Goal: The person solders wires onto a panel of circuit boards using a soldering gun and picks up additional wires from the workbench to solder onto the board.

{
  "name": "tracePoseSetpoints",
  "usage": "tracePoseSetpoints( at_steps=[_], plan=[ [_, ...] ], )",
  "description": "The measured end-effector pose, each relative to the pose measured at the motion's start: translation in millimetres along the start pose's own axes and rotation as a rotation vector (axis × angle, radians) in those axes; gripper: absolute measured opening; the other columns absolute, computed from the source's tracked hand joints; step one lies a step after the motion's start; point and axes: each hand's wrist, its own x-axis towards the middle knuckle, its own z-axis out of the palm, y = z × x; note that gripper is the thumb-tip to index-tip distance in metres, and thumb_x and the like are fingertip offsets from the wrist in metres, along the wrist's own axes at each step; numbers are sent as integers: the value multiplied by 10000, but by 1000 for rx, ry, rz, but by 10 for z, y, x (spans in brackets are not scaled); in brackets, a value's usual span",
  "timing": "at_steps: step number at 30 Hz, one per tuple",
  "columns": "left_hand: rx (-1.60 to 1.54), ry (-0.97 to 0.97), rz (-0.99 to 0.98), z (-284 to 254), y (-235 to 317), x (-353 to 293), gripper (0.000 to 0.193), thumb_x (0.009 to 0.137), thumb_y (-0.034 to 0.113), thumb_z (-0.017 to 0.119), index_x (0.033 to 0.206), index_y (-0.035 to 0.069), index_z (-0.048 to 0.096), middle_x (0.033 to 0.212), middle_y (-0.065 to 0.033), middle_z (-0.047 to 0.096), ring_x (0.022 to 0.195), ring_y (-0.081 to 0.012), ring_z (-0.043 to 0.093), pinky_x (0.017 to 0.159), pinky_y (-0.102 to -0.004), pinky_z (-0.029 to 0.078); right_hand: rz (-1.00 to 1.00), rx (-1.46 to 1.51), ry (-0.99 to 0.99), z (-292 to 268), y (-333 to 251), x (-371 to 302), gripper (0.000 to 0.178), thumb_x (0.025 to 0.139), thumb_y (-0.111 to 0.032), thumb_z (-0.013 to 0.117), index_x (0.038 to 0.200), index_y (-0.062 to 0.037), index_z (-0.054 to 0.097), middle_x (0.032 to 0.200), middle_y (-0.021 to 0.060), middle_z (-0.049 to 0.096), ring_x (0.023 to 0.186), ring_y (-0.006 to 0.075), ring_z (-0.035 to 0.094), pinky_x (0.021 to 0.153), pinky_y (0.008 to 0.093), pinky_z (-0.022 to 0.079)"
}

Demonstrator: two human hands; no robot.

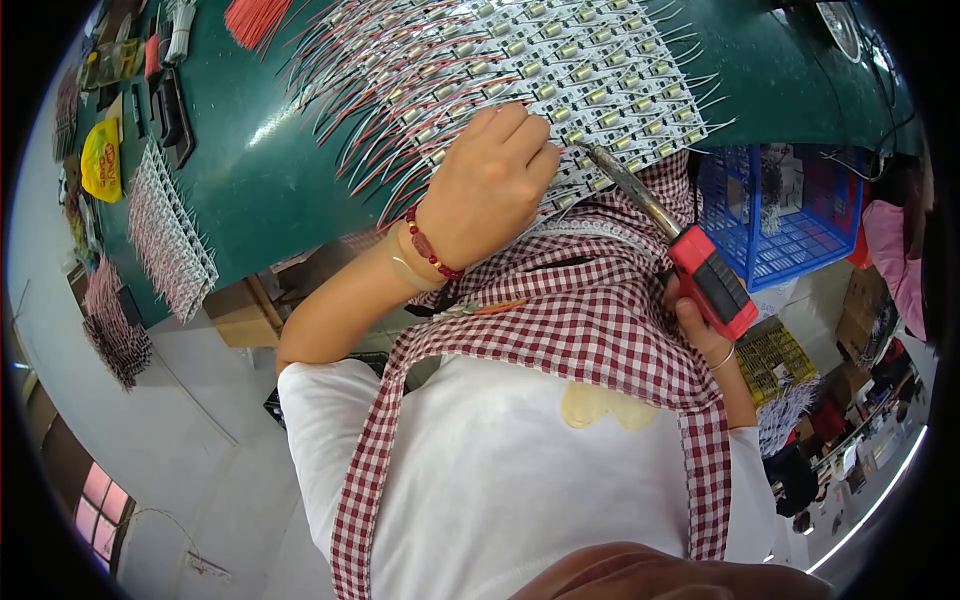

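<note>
A large white panel of small circuit boards (600, 95) lies on the green table, with rows of yellowish components. Red and white wires (385, 140) fan out from its left side, and short pale wires stick out on the right. My left hand (497, 185) rests over the panel's near edge, fingers curled together; what they pinch is hidden beneath them. In my right hand (690, 322) is a red and black soldering iron (712, 283), gripped by its handle. Its metal barrel points up and left, and the tip is over the boards just right of my left hand.
More wired boards (172, 235) stand at the table's left edge, near a yellow bag (102, 160) and tools (172, 110). A bundle of red wires (255, 18) lies at the far side. A blue crate (780, 225) sits right of the table, with a yellow crate (765, 365) beyond.
</note>
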Motion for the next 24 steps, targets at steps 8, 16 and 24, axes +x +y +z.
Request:
tracePoseSetpoints(
  at_steps=[8,16,24],
  plan=[
    [63,-6,-15,-5,-1,-31,100,669,66,573,766,42,581,785,-67,488,796,-223,495,720,-331,400,-117,-74,25,11,-50,73,207,803,-243,641,730,-49,631,666,68,622,582,241,620,529,326,494],
    [125,32,-99,11,7,-46,176,674,17,661,835,63,604,765,-46,492,746,-224,506,659,-344,391,63,84,19,-17,10,-49,258,809,-284,649,706,-51,614,652,56,612,569,210,612,517,305,477],
    [38,79,-45,68,132,-153,231,653,19,654,878,69,637,724,-29,460,691,-199,487,615,-328,369,-116,-67,37,-19,10,-70,246,816,-286,641,720,-60,623,652,51,608,566,219,605,510,314,474]
  ],
)
